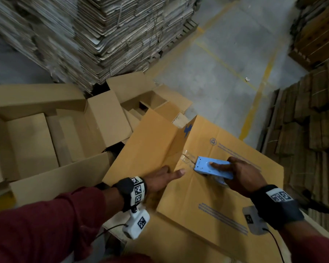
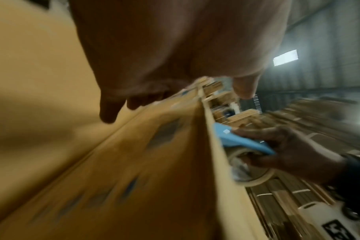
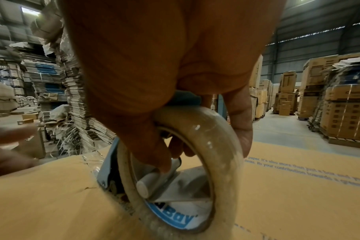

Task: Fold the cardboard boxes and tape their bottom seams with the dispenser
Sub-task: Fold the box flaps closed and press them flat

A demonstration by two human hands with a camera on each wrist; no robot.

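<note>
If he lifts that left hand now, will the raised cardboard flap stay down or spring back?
Likely springs back: the flap stands angled up beside the left hand. Only a short tape strip leads the dispenser, so the seam probably holds little.

Head view reads dim to me, corners darker, stacked flat cartons (image 1: 95,35) motion-smeared and bowed by the wide lens. Left wrist is heavily blurred; left hand (image 2: 175,48) fills the top, out of focus, and a wall light panel (image 2: 285,57) blows out. Right wrist sharper: tape roll (image 3: 206,162) in focus, far-left edge smeared.
</note>
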